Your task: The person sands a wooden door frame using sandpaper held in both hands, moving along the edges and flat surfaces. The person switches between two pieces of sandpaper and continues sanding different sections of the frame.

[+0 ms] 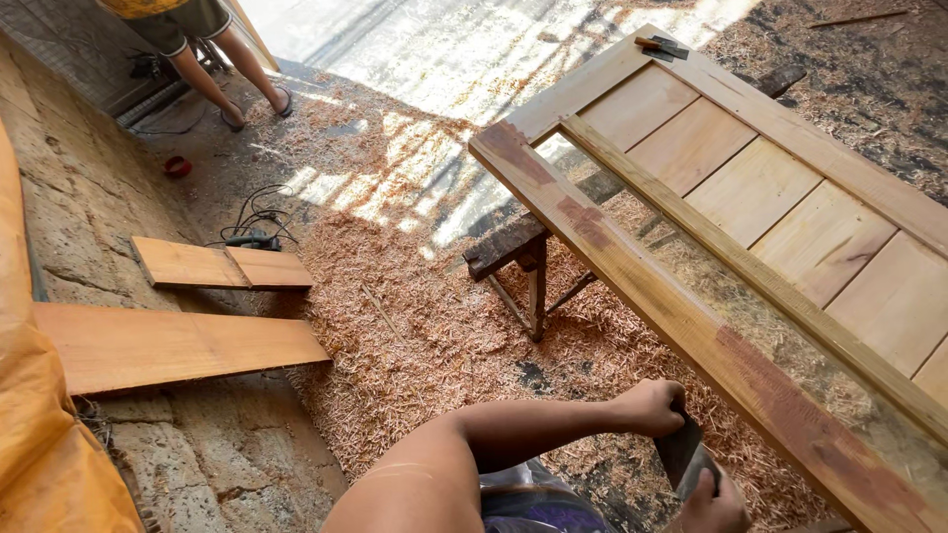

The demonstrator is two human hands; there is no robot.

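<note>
A large wooden panelled door (750,178) lies flat on a dark wooden trestle (513,247). Its near side rail (632,286) has reddish patches. My left hand (652,407) grips the top of a dark flat tool (681,452) just beside the near edge of that rail. My right hand (713,505) holds the tool's lower end at the bottom of the view. What kind of tool it is I cannot tell. My left arm reaches in from the bottom centre.
Thick wood shavings (434,326) cover the floor. Two planks (178,345) (217,266) lean on the stone wall at left, beside an orange sheet (39,444). A corded power tool (252,237) lies on the floor. Another person's legs (227,69) stand at top left.
</note>
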